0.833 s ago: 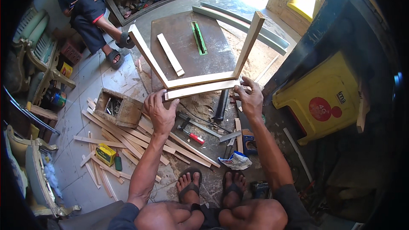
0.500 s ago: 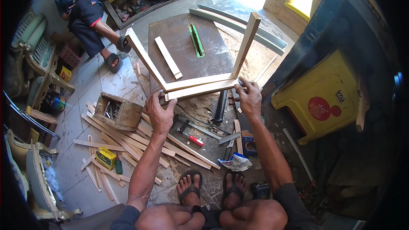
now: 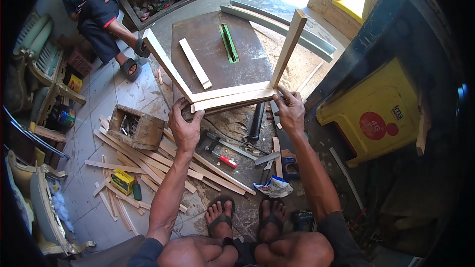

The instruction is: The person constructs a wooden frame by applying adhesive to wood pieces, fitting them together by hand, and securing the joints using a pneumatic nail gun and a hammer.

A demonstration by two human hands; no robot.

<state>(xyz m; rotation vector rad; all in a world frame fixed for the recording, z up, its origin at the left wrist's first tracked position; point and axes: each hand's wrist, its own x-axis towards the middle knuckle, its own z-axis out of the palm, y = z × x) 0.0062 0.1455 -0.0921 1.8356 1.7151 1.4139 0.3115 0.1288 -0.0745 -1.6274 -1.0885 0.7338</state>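
A wooden frame (image 3: pixel 170 64) of pale strips, U-shaped with two long legs pointing away from me, rests at the near edge of a brown saw table (image 3: pixel 247 44). Along its near crossbar lies a separate wooden strip (image 3: pixel 232 100), close against it. My left hand (image 3: pixel 185 126) pinches the strip's left end at the frame corner, thumb on the near side. The right end is gripped by my right hand (image 3: pixel 290 111), beside the other corner. Farther in on the tabletop lies a short wooden strip (image 3: pixel 195 63), left of a green blade slot (image 3: pixel 228 43).
Below the table are a clamp (image 3: pixel 221 155), a hammer (image 3: pixel 256 121), a handsaw (image 3: pixel 289 164) and a wooden box (image 3: pixel 136 128) of hardware. Loose wood strips (image 3: pixel 148 163) cover the floor at left. A yellow plastic stool (image 3: pixel 376 113) stands right; a seated person (image 3: pixel 101 20) is far left.
The loose strip has moved away from me, closing most of the gap to the crossbar. Both hands have shifted slightly with it and keep their grip.
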